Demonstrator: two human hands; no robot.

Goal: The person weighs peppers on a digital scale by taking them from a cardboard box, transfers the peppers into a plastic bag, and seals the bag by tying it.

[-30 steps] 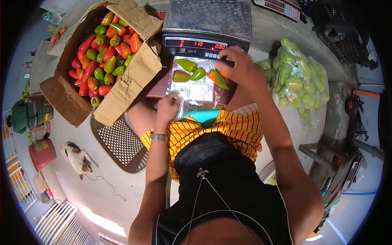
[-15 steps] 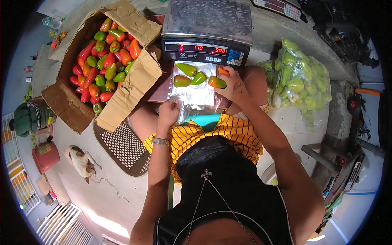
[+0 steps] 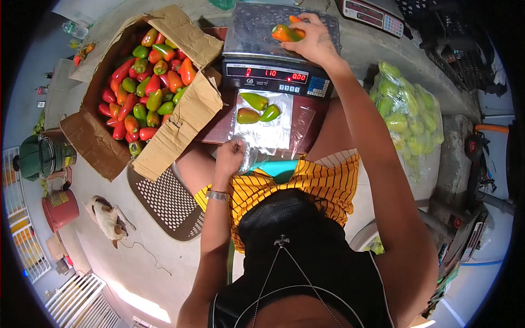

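My right hand [image 3: 317, 41] is closed around orange and green bell peppers [image 3: 285, 34], over the metal platform [image 3: 246, 33] of a digital scale. The scale's red display [image 3: 266, 73] reads 0, 1.10 and 0.00. Below it, several green peppers [image 3: 254, 100] lie on a clear plastic bag [image 3: 276, 134] spread on a dark red surface. My left hand [image 3: 229, 157] is curled at the near left edge of that plastic, with crumpled clear film in its fingers.
A cardboard box [image 3: 178, 117] full of red, orange and green peppers stands at left, near a brown plastic basket [image 3: 164, 202]. A bag of green vegetables [image 3: 407, 112] is at right. A second scale [image 3: 372, 13] sits behind. A cat [image 3: 109, 217] lies on the floor.
My right hand has moved up from the plastic bag to the scale platform, carrying the peppers. Fewer peppers lie on the plastic. My left hand has stayed nearly in place.
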